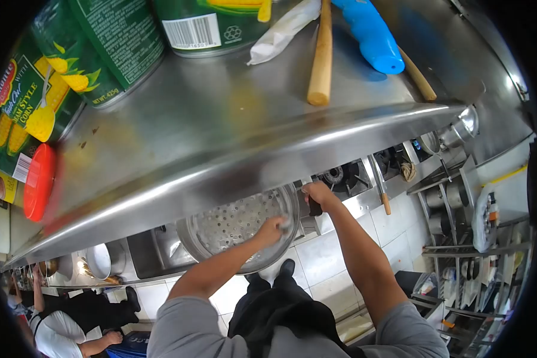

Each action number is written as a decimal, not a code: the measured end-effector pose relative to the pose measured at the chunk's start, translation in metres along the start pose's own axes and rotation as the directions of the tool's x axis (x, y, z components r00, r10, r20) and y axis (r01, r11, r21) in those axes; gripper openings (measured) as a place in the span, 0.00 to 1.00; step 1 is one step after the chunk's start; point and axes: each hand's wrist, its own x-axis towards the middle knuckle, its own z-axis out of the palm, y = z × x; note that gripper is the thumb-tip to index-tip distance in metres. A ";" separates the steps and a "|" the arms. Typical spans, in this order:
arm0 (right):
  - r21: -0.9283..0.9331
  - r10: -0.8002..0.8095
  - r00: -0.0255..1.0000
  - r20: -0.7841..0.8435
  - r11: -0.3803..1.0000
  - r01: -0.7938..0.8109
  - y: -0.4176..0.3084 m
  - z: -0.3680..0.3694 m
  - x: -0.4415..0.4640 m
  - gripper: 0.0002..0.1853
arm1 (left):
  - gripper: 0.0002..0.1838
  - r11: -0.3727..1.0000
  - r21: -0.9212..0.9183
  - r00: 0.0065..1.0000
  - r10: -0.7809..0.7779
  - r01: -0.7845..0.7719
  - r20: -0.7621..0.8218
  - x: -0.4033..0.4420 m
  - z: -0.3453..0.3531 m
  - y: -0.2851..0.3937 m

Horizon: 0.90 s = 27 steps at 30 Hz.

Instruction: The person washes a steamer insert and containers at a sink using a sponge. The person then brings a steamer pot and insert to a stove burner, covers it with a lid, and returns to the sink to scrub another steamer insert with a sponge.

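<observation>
Below the steel shelf, my left hand (271,231) is closed over the right part of a large round metal steamer pan (232,224) with a perforated base. Something small and blurred shows at its fingertips. To its right, my right hand (318,196) is wrapped round a black handle (315,207), beside the pan's rim and next to a gas burner (333,175). What the handle belongs to is mostly hidden by the shelf edge.
The steel shelf (221,119) juts out above my hands, holding corn cans (113,48), a red lid (40,182) and a blue handle (373,36). A rack (459,250) stands right. A co-worker (59,334) is at lower left, near a pot (99,261).
</observation>
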 end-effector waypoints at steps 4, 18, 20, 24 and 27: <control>-0.333 -0.347 0.933 0.096 0.872 0.359 -0.021 0.030 0.049 0.21 | 0.18 0.989 -0.001 0.976 -0.143 0.146 0.166 -0.041 -0.028 0.014; -0.486 -0.205 0.979 -0.015 0.857 0.172 0.043 0.119 -0.100 0.48 | 0.09 0.983 0.175 0.717 0.166 -0.063 -0.677 0.008 -0.007 0.010; -0.468 -0.259 0.965 -0.029 0.857 0.216 0.052 0.110 -0.088 0.48 | 0.09 0.899 0.437 0.695 0.340 -0.041 -0.634 0.028 -0.024 0.000; -0.439 -0.324 0.946 0.006 0.849 0.294 0.072 0.107 -0.063 0.49 | 0.12 0.981 -0.188 0.516 -0.183 0.044 -0.837 0.097 -0.120 0.039; -0.384 -0.284 0.957 0.062 0.878 0.285 0.053 0.101 -0.066 0.50 | 0.15 0.997 0.063 0.477 0.038 0.036 -0.878 0.095 -0.079 0.016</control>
